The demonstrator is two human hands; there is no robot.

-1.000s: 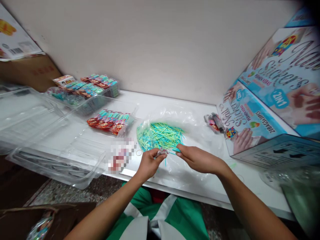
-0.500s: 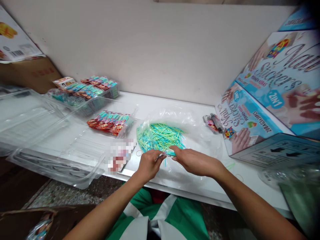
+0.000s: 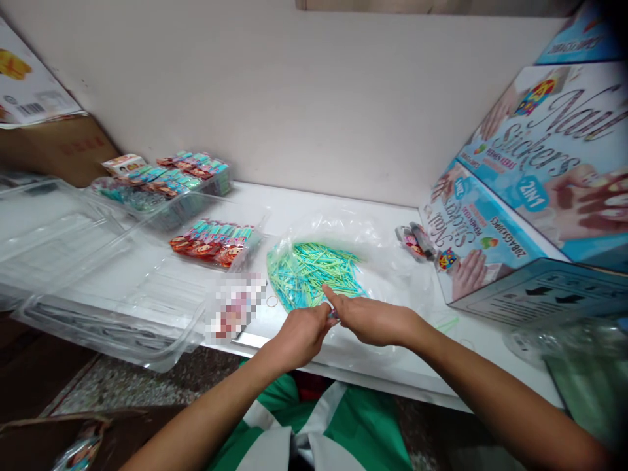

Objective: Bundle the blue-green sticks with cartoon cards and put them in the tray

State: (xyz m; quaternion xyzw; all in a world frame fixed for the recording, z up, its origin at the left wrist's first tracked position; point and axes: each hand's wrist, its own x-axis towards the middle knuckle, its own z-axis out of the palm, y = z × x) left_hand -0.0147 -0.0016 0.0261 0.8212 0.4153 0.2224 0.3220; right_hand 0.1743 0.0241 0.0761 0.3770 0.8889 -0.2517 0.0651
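While both hands meet just in front of the stick pile, I see from the head view that the left hand (image 3: 300,335) and the right hand (image 3: 373,319) are pinched together over something small at the point where they touch; it is too hidden for me to say what it is, though it looks like a bit of wrapper or a stick. The left fingers are curled nearly closed around it, and the right fingers (image 3: 332,301) are drawn together with the forefinger pointing toward the pile. The green and blue sticks (image 3: 314,271) lie heaped on a clear plastic bag (image 3: 377,245) on the white counter (image 3: 314,203), just beyond the fingertips.

I judge the main risk to be the bag: it is slack and glossy, and a wrist dragging across it could pull the heap toward the counter's near edge and spill sticks to the floor. A small rubber band (image 3: 272,301) lies loose beside the left hand and could be brushed off. The packs in the clear tray (image 3: 216,239) sit near the left forearm, and the printed boxes (image 3: 483,235) crowd the right elbow's side, so a wide sweep could knock either.
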